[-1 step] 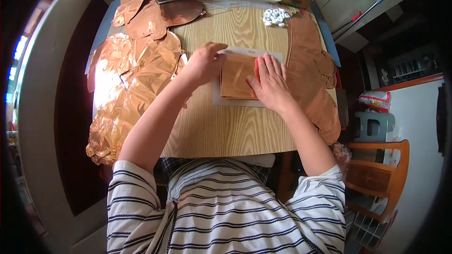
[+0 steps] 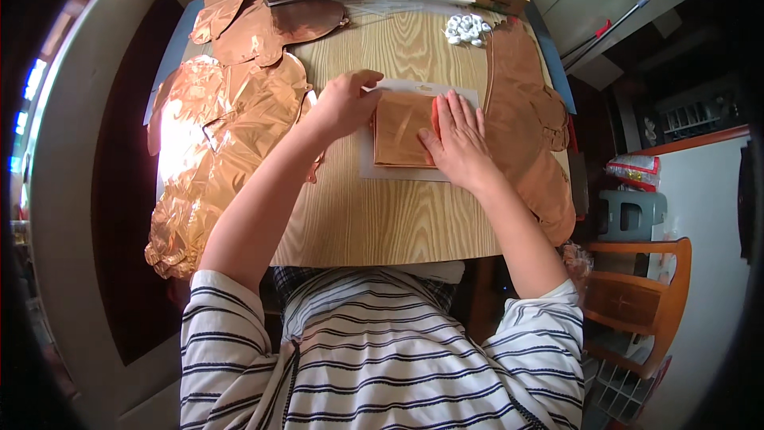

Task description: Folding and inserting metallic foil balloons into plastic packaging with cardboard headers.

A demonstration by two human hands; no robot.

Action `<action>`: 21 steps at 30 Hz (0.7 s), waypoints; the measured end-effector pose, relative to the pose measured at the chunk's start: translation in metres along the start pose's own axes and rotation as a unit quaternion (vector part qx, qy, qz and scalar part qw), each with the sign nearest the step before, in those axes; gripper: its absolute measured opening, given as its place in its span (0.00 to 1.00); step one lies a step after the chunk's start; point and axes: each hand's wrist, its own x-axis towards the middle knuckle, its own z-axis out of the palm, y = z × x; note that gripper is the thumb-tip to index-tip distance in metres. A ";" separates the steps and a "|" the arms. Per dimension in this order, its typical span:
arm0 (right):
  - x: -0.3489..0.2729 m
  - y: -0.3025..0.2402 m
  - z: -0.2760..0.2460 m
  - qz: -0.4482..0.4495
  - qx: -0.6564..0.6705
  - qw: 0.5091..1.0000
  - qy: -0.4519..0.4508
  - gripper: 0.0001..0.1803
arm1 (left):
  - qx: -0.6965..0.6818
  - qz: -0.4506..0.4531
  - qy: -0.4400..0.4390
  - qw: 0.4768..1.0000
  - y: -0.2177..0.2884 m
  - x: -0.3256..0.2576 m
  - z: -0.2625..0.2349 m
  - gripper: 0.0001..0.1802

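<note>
Left hand [image 2: 348, 102] flat, pinning folded copper foil balloon [image 2: 403, 129] on clear sleeve [image 2: 390, 169], mid counter [image 2: 382, 223] | right hand [image 2: 457, 140] open, pressing right edge | tip: smooth outward, keep edges square | loose foil balloons [image 2: 215, 135] left

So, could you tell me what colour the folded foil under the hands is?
Shiny copper folded foil, head view.

A folded copper foil piece [image 2: 402, 129] lies flat on a white card [image 2: 374, 166].

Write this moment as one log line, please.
left hand: on foil square's top-left corner | right hand: flat on its right side | under: white sheet | table
</note>
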 end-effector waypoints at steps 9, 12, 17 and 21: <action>0.000 -0.005 0.007 0.005 -0.003 1.000 0.012 0.41 | -0.107 -0.141 -0.138 0.975 0.008 0.007 -0.012 0.28; 0.001 -0.010 0.013 0.025 0.009 0.999 0.024 0.42 | -0.069 -0.136 -0.141 0.978 0.007 0.009 -0.008 0.30; 0.001 -0.021 0.012 0.062 -0.001 0.998 0.017 0.43 | -0.036 -0.109 -0.062 0.991 0.006 0.012 0.000 0.27; 0.003 -0.019 0.018 0.065 -0.020 0.996 0.048 0.43 | 0.008 -0.097 0.013 0.995 0.009 0.020 0.009 0.25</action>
